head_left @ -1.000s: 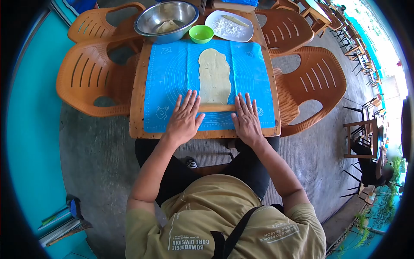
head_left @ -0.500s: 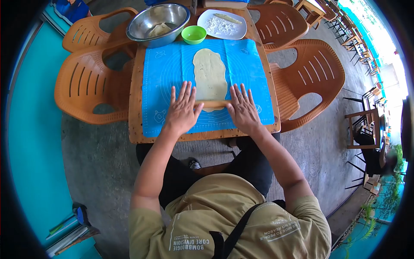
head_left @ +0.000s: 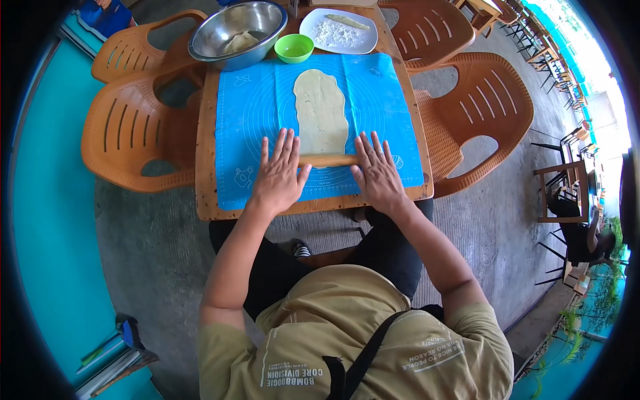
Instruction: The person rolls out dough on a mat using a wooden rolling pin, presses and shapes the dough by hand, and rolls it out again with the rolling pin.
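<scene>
A long, flat sheet of pale dough [head_left: 321, 112] lies lengthwise on a blue baking mat [head_left: 250, 143]. Across its near end rests a wooden rolling pin [head_left: 329, 161]. My left hand [head_left: 280, 168] lies palm down over the pin's left end, its fingers stretched forward and spread. Over the right end is my right hand [head_left: 379, 170], likewise flat with fingers extended. Both palms press on the pin without wrapping around it. The pin's ends are hidden under my hands.
Beyond the mat stand a steel bowl [head_left: 205, 45] with dough inside, a small green bowl [head_left: 294, 49] and a white plate [head_left: 368, 41] with flour and a dough strip. Orange chairs [head_left: 100, 133] flank the wooden table [head_left: 208, 163]. Another person [head_left: 581, 240] is at far right.
The rolling pin now sits at the dough's near edge; earlier a bit of dough showed on my side of it. My hands stay flat on it. The view has shifted slightly.
</scene>
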Action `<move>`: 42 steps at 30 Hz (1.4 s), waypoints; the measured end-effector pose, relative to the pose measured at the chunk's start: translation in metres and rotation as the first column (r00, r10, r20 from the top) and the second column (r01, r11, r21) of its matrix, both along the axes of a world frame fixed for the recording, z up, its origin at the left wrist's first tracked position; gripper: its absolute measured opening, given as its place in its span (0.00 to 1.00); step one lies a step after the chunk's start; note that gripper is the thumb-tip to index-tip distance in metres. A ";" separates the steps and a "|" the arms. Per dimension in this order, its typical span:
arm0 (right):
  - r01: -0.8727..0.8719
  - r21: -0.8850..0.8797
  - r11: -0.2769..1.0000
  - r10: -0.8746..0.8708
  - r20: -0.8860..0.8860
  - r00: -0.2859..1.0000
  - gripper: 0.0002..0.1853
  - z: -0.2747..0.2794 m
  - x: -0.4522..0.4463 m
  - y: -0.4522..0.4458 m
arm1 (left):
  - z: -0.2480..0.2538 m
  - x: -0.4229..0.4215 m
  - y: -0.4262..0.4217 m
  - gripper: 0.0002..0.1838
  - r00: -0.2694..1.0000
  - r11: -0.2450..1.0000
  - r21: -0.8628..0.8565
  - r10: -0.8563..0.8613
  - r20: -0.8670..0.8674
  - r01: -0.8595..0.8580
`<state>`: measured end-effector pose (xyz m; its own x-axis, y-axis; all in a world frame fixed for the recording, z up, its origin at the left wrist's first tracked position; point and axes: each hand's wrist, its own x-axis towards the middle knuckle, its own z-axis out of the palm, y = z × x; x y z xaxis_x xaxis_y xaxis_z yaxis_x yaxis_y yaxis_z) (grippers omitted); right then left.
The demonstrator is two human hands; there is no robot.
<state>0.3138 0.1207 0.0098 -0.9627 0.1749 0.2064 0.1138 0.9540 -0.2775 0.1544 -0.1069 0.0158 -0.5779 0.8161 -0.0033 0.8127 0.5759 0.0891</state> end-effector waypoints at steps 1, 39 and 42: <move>-0.003 0.003 1.000 0.003 0.010 1.000 0.36 0.001 0.004 -0.001 | -0.002 0.002 -0.003 0.41 1.000 0.999 0.034 -0.022 -0.015 0.023; -0.034 -0.033 0.999 0.028 -0.174 0.984 0.22 0.004 0.036 -0.013 | 0.005 0.046 -0.035 0.19 0.990 0.890 0.452 -0.113 0.089 0.061; -0.056 -0.014 0.998 0.051 -0.254 0.966 0.22 0.009 0.026 -0.008 | 0.017 0.034 -0.035 0.17 0.989 0.867 0.486 -0.143 0.035 0.108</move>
<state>0.3395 0.1127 0.0190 -0.8873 0.1316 0.4419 -0.0138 0.9504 -0.3109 0.1889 -0.1416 0.0330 -0.4831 0.7917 0.3739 0.8572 0.3406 0.3863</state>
